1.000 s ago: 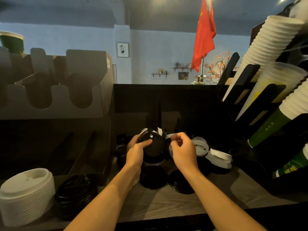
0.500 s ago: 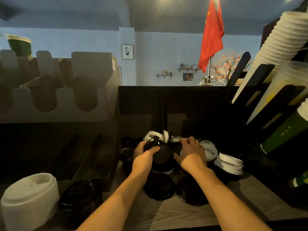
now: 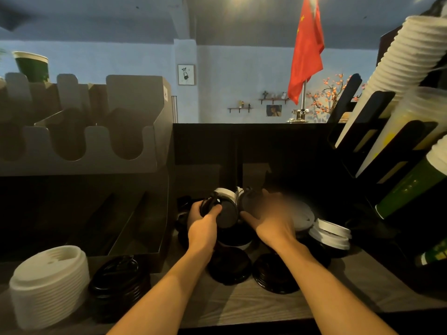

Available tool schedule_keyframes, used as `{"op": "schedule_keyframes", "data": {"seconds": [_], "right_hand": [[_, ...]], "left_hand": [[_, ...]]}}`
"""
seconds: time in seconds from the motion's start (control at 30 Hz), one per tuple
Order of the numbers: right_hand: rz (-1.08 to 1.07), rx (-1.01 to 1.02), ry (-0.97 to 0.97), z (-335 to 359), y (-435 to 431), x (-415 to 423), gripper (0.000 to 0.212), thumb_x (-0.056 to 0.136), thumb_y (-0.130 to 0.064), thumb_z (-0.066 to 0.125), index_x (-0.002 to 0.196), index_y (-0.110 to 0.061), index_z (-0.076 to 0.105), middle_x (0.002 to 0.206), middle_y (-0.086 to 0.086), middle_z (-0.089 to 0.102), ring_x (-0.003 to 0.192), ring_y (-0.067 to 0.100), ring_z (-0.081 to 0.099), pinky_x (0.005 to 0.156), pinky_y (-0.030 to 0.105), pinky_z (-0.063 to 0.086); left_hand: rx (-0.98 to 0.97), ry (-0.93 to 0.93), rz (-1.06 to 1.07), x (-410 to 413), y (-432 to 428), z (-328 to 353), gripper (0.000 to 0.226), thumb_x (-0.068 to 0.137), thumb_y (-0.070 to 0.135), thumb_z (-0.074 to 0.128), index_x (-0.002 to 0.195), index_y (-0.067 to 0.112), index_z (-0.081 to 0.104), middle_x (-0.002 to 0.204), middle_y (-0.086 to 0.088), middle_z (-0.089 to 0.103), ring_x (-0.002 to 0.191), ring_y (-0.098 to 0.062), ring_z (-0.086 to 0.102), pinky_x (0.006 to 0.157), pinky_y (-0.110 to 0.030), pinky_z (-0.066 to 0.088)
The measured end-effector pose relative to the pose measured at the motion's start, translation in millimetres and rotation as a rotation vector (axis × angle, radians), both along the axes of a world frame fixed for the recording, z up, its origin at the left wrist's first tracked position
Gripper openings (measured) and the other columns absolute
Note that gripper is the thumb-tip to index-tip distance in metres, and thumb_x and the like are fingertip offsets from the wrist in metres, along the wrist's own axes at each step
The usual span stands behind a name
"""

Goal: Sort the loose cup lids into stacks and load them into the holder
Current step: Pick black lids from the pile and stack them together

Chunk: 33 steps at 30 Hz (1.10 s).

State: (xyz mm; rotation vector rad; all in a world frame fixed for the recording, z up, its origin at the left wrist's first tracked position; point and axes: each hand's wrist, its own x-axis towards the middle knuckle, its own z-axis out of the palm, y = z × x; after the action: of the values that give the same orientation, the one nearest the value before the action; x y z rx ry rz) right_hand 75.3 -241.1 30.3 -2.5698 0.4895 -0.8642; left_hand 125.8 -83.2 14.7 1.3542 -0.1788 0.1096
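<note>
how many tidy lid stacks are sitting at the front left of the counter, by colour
white lid stack: 1
black lid stack: 1
total: 2
not counted: the black lids that the left hand grips

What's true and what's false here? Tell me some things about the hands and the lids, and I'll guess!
1. The left hand grips black lids. True.
2. A stack of white lids stands at the near left of the counter. True.
3. The flag is blue. False: it is red.
4. The right hand holds a green cup. False: the hand is blurred, down among the loose lids; the green cup lies in the rack at the right.
</note>
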Motion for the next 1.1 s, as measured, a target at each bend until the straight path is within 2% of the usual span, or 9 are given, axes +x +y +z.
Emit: {"op": "schedule_keyframes", "data": {"seconds": [0.17, 0.3, 0.47, 0.6, 0.7, 0.8, 0.93, 1.03, 1.1], "right_hand": [[0.078, 0.082, -0.161, -2, 1, 1, 0.086, 0.081, -0.059, 0.072, 0.147, -0.02, 0.035, 0.14, -0.001, 0.037, 0.131, 0.019, 0.041, 0.103, 0.032, 0.042], [0.166, 0.141, -0.268, 1, 5, -3, 0.084, 0.077, -0.062, 0.074, 0.143, -0.025, 0.037, 0.138, -0.008, 0.044, 0.128, 0.012, 0.044, 0.102, 0.03, 0.043], [0.379, 0.123, -0.244, 0, 16, -10, 0.08, 0.075, -0.062, 0.075, 0.141, -0.036, 0.038, 0.133, -0.02, 0.042, 0.117, -0.002, 0.042, 0.092, 0.019, 0.04], [0.42, 0.098, -0.231, 1, 17, -11, 0.081, 0.074, -0.062, 0.075, 0.142, -0.037, 0.038, 0.135, -0.021, 0.044, 0.122, 0.002, 0.045, 0.098, 0.025, 0.045], [0.431, -0.019, -0.22, 1, 17, -12, 0.085, 0.073, -0.06, 0.077, 0.144, -0.036, 0.037, 0.138, -0.018, 0.041, 0.127, 0.006, 0.043, 0.104, 0.028, 0.045], [0.434, -0.083, -0.22, 2, 18, -13, 0.088, 0.075, -0.059, 0.077, 0.148, -0.035, 0.035, 0.144, -0.018, 0.035, 0.132, 0.005, 0.038, 0.107, 0.026, 0.041], [0.437, -0.068, -0.226, 3, 18, -16, 0.087, 0.078, -0.06, 0.074, 0.151, -0.033, 0.033, 0.144, -0.021, 0.034, 0.131, 0.003, 0.038, 0.105, 0.023, 0.041], [0.439, -0.061, -0.23, 3, 19, -16, 0.088, 0.078, -0.062, 0.073, 0.15, -0.032, 0.033, 0.142, -0.022, 0.033, 0.128, 0.004, 0.042, 0.103, 0.025, 0.045], [0.435, -0.067, -0.234, 3, 19, -16, 0.089, 0.077, -0.064, 0.072, 0.15, -0.031, 0.034, 0.141, -0.023, 0.033, 0.126, 0.004, 0.044, 0.1, 0.023, 0.046]], "left_hand": [[-0.039, 0.01, 0.034, 0, 1, 2, 0.035, 0.094, 0.029, 0.068, 0.128, 0.028, 0.059, 0.114, 0.001, 0.068, 0.104, -0.018, 0.065, 0.095, -0.044, 0.055], [-0.095, 0.04, 0.008, -1, 2, 2, 0.032, 0.092, 0.025, 0.071, 0.123, 0.029, 0.063, 0.113, 0.002, 0.07, 0.104, -0.019, 0.067, 0.093, -0.043, 0.056], [-0.163, 0.059, -0.087, -2, 2, 5, 0.026, 0.093, 0.02, 0.067, 0.116, 0.03, 0.069, 0.111, -0.003, 0.074, 0.105, -0.025, 0.07, 0.092, -0.048, 0.058], [-0.271, 0.091, -0.175, -3, 1, 7, 0.023, 0.096, 0.018, 0.057, 0.114, 0.023, 0.071, 0.113, -0.009, 0.075, 0.108, -0.029, 0.07, 0.094, -0.046, 0.056], [-0.33, 0.112, -0.247, -5, 0, 7, 0.031, 0.099, 0.026, 0.053, 0.121, 0.012, 0.069, 0.117, -0.013, 0.074, 0.109, -0.029, 0.07, 0.09, -0.042, 0.056], [-0.289, 0.089, -0.296, -6, 0, 6, 0.037, 0.094, 0.034, 0.062, 0.123, 0.013, 0.068, 0.118, -0.012, 0.074, 0.112, -0.029, 0.069, 0.097, -0.046, 0.055], [-0.209, 0.055, -0.309, -5, 1, 6, 0.052, 0.075, 0.04, 0.08, 0.123, 0.024, 0.068, 0.118, -0.007, 0.074, 0.113, -0.029, 0.068, 0.102, -0.052, 0.053], [-0.213, 0.056, -0.323, -4, 1, 7, 0.056, 0.071, 0.043, 0.081, 0.122, 0.025, 0.069, 0.116, -0.006, 0.075, 0.113, -0.029, 0.069, 0.102, -0.052, 0.053], [-0.251, 0.059, -0.344, -5, 2, 9, 0.051, 0.075, 0.039, 0.075, 0.122, 0.02, 0.069, 0.115, -0.008, 0.075, 0.111, -0.029, 0.069, 0.102, -0.051, 0.053]]}}
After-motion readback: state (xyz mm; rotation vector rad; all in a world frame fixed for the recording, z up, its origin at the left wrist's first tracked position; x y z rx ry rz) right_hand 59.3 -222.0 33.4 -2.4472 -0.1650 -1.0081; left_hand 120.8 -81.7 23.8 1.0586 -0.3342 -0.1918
